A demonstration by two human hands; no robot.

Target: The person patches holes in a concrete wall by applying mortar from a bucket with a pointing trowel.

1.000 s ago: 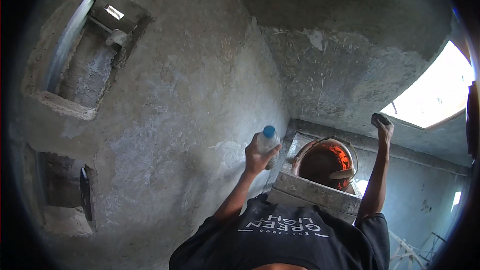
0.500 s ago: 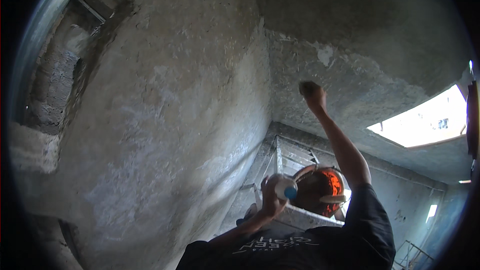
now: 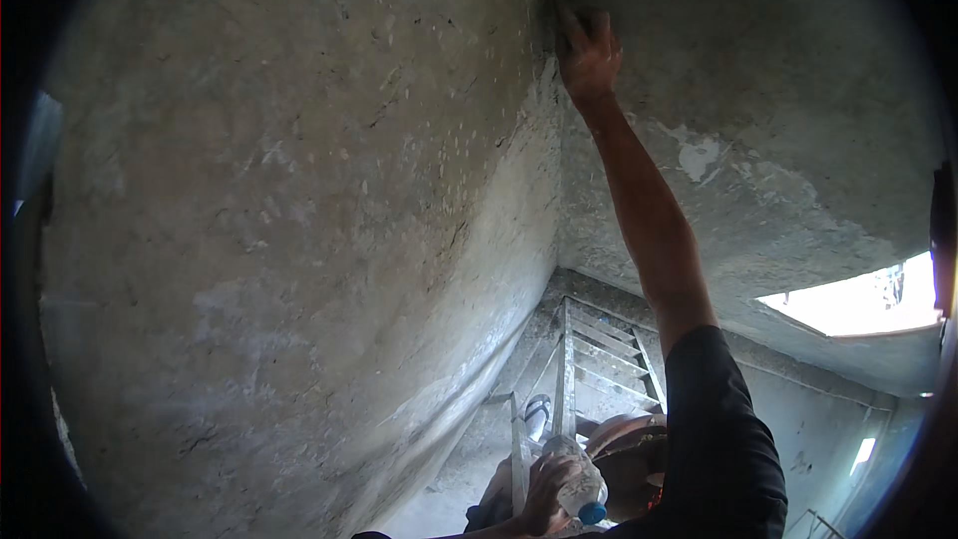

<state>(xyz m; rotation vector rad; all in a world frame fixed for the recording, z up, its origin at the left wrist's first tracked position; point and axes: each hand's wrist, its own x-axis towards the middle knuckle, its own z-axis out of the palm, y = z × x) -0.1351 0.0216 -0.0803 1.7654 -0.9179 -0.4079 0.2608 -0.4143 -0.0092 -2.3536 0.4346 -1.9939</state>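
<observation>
My right arm stretches up to the corner where two rough plastered walls meet. There my right hand [image 3: 591, 65] presses toward the wall [image 3: 429, 140], its fingers partly extended around something dark I cannot make out. Low in the view, my left hand [image 3: 544, 497] is closed around a clear plastic bottle [image 3: 582, 479] with a blue cap, tilted cap-down toward me. Beside the bottle is a round brownish container [image 3: 624, 464], partly hidden by my right sleeve; a bit of orange shows at its edge.
Below stands a metal ladder-like frame [image 3: 567, 359] with pale rungs. A sandalled foot [image 3: 537, 417] shows beside it. On the right, a bright opening [image 3: 863, 299] breaks the wall, which has a patch of flaked plaster [image 3: 699, 155].
My right hand has moved up and left into the wall corner. The left hand and bottle now sit lower in the view, and the container is more covered by my sleeve.
</observation>
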